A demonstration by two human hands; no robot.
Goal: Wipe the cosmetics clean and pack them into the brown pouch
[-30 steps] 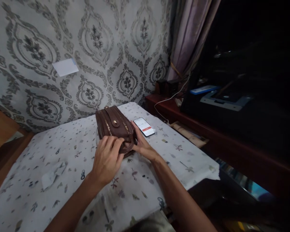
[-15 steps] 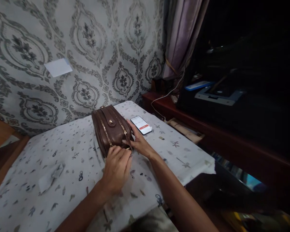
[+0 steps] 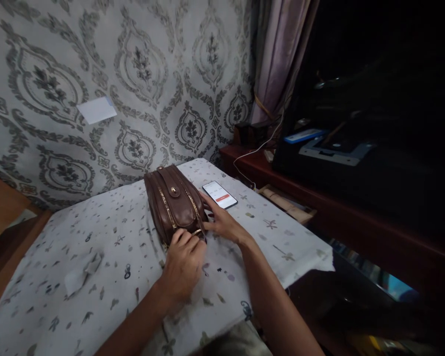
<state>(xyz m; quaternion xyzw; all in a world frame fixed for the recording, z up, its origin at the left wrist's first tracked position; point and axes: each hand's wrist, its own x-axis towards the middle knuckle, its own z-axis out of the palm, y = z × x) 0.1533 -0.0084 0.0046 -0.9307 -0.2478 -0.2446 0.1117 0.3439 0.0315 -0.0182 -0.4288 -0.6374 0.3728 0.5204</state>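
A brown leather bag [image 3: 184,207] with gold zips and a snapped strap on top lies on the patterned white cloth. At its near end is my left hand [image 3: 184,259], fingers curled and closed against the bag beside a short stretch of gold zip. Its fingertips are hidden, so the exact part gripped does not show. My right hand [image 3: 224,223] rests along the bag's right side near the corner, thumb and fingers apart. Just beyond that hand lies a phone [image 3: 226,200] with a lit screen and a red button.
The cloth-covered table [image 3: 107,237] meets a patterned wall. A clear crumpled wrapper [image 3: 83,272] lies on the left. At right stands a dark red cabinet [image 3: 255,160] with a large black screen [image 3: 374,99], a white cable [image 3: 257,146] and an open drawer [image 3: 287,203].
My right hand has loosened from the bag's near corner, and its thumb has moved slightly right. The left hand stays at the near end, a little lower. The whole view has shifted slightly.
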